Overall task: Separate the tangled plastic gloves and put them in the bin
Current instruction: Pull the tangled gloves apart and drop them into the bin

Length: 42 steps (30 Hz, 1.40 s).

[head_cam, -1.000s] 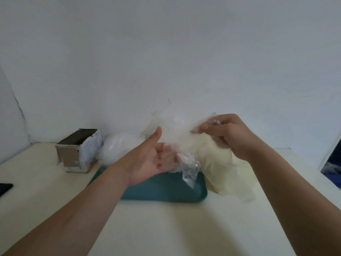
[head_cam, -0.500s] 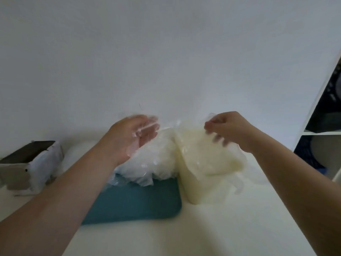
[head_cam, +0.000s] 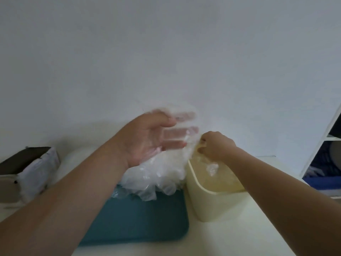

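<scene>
Right hand (head_cam: 215,146) has dropped to the bin (head_cam: 195,183), fingers (head_cam: 201,150) pinching one glove (head_cam: 212,168); left hand (head_cam: 145,141), fingers straight, lifts the remaining pile (head_cam: 162,175).

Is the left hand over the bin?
No, the left hand is above the gloves on the tray, beside the bin.

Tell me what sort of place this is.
Probably a plain room at home or a small workroom: a cream table against a bare white wall, white shelving at the right, a teal tray and cream bin.
</scene>
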{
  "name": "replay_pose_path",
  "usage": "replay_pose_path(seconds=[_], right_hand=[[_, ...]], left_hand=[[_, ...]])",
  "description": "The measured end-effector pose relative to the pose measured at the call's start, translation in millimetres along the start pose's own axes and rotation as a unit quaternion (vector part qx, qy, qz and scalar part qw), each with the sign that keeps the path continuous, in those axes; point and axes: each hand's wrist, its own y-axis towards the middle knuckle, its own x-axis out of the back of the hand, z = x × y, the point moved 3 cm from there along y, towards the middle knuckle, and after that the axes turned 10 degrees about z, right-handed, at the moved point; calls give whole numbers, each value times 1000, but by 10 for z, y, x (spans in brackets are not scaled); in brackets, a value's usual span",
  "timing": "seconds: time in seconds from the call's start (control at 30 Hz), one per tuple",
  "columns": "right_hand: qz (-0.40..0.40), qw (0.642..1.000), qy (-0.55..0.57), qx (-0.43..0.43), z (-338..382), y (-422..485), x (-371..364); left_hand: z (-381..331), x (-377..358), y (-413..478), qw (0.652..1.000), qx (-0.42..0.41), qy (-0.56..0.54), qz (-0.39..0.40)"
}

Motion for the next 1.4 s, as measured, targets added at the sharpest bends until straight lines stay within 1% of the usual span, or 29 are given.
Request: replay_pose_path(seconds=[0.07,0.13,0.2,0.3,0.4,0.43,0.47,0.53,0.57,0.63,0.7,0.73,0.8,0.9,0.97,1.03,1.13,1.17,1.23,1.3,1.33,1.4], right_hand=[[-3,999,28,25,-62,-53,146],[-16,998,50,39,-196,-133,341],[-60,992,107,23,-367,-266,534],[-157,970,186,-13,-529,-544,747],[-184,964,193,14,-427,-748,812],[-167,966,195,29,-370,-795,794],[-123,970,205,43,-266,-818,745],[13,974,220,50,-72,-857,574],[75,975,206,43,6,-856,483],[147,974,171,28,94,-825,318],[186,973,137,27,148,-770,161],[197,973,113,30,162,-729,86],[226,973,43,30,206,-638,-114],[290,953,-84,38,232,-513,-430],[314,938,-141,50,224,-479,-497],[293,945,-132,55,247,-505,-376],[215,973,-61,59,337,-589,-22],[174,981,-56,59,378,-619,96],[65,994,-57,70,537,-701,288],[-18,994,-18,109,815,-801,348],[-40,989,16,140,992,-839,322],[-53,973,96,205,1362,-921,199]], left_hand=[[190,-2,286,999,43,-27,-3],[377,15,513,993,104,-5,-56],[533,-5,665,981,164,25,-105],[687,-51,834,960,219,112,-137],[732,-137,913,941,236,193,-147],[726,-188,922,937,239,204,-151],[723,-202,929,937,241,201,-155],[712,-202,928,936,243,194,-166],[694,-170,906,930,239,212,-181],[657,-60,830,915,206,272,-215],[610,16,656,903,147,310,-260],[585,17,550,903,109,315,-273],[586,22,344,903,63,314,-287],[627,102,132,904,52,304,-296],[640,152,29,906,61,296,-297],[625,187,-74,908,53,292,-297],[561,231,-267,902,21,299,-310],[537,258,-335,893,12,315,-321],[504,336,-456,870,-7,350,-346],[493,447,-553,850,-18,380,-363],[494,523,-612,840,-14,400,-367],[516,715,-757,811,17,458,-363]])
